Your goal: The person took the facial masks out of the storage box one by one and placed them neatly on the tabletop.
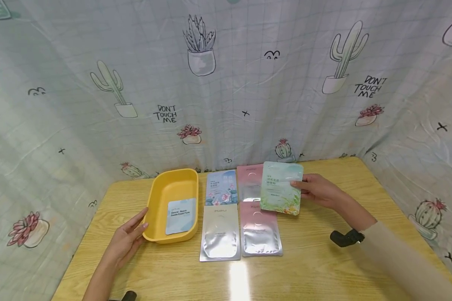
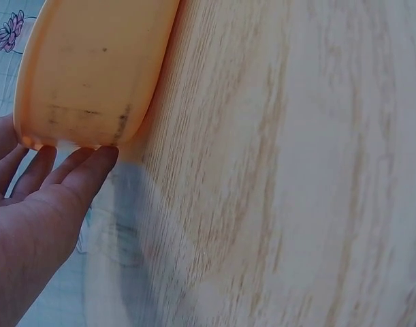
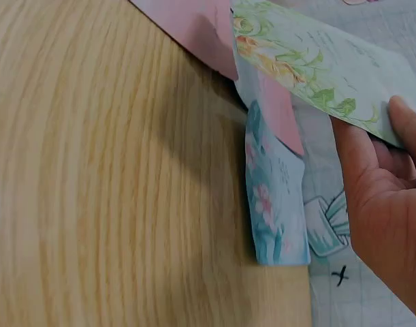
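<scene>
My right hand (image 1: 318, 190) pinches a green flowered sachet (image 1: 276, 186) by its right edge, thumb on top. In the right wrist view, this sachet (image 3: 330, 68) is raised above a blue sachet with pink flowers (image 3: 279, 204), hidden from the head view. My left hand (image 1: 126, 242) rests against the left side of a yellow tray (image 1: 152, 238), with straight fingertips touching its outer wall in the left wrist view. A pale blue packet (image 1: 181, 217) printed "Double Eyelid Paste" lies inside the tray.
Between the tray and right hand lie a blue lotus sachet (image 1: 220, 186), a cream-and-silver PMPM sachet (image 1: 220, 232) and two pink PMPM sachets, one at the front (image 1: 260, 230) and one behind (image 1: 248, 184). A cactus-print curtain (image 1: 226, 92) surrounds the wooden table (image 1: 305, 267).
</scene>
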